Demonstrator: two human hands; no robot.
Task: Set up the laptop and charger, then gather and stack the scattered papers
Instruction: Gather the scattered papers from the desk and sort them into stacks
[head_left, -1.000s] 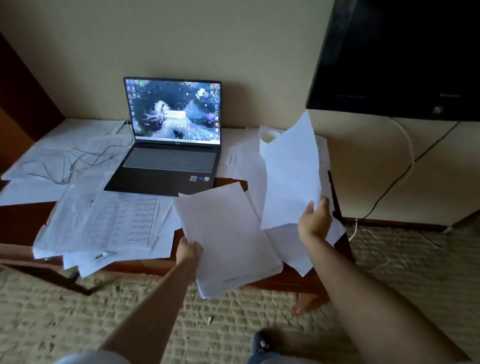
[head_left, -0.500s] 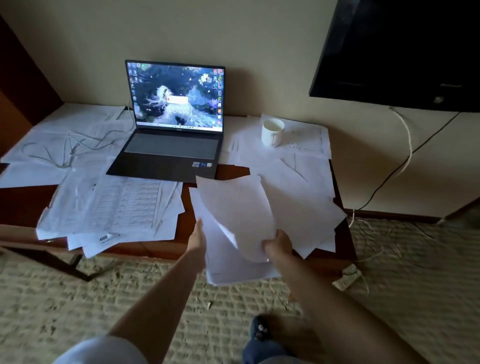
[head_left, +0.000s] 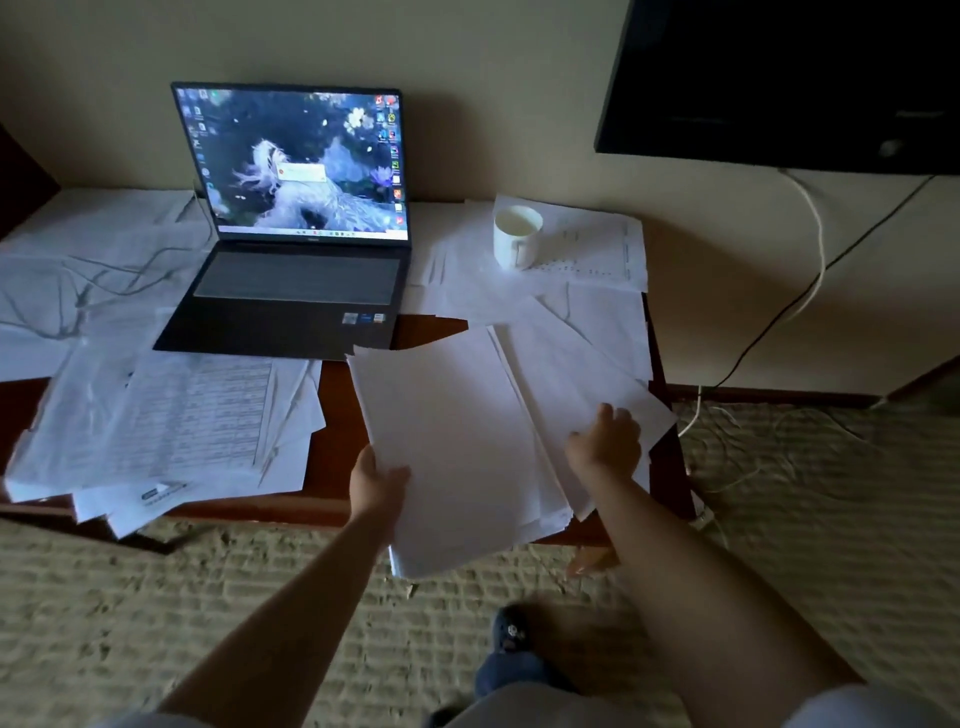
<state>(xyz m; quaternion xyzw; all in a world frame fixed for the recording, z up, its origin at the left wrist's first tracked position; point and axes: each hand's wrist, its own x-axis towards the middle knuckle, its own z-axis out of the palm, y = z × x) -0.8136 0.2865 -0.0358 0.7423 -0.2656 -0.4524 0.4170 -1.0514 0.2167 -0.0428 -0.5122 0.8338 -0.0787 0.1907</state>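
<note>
Gripping the stack of papers (head_left: 457, 457) at the worktop's (head_left: 337, 415) front edge, the left hand (head_left: 376, 480) is steadying it; the right hand (head_left: 605, 447), having dropped 1 sheet on, is reaching relaxed toward loose sheets (head_left: 597, 358).

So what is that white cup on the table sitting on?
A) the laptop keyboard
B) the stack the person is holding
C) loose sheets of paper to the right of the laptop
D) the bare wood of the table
C: the white cup stands upright on loose sheets of paper at the back of the table, to the right of the open laptop and well beyond the stack gripped by the left hand.
</note>
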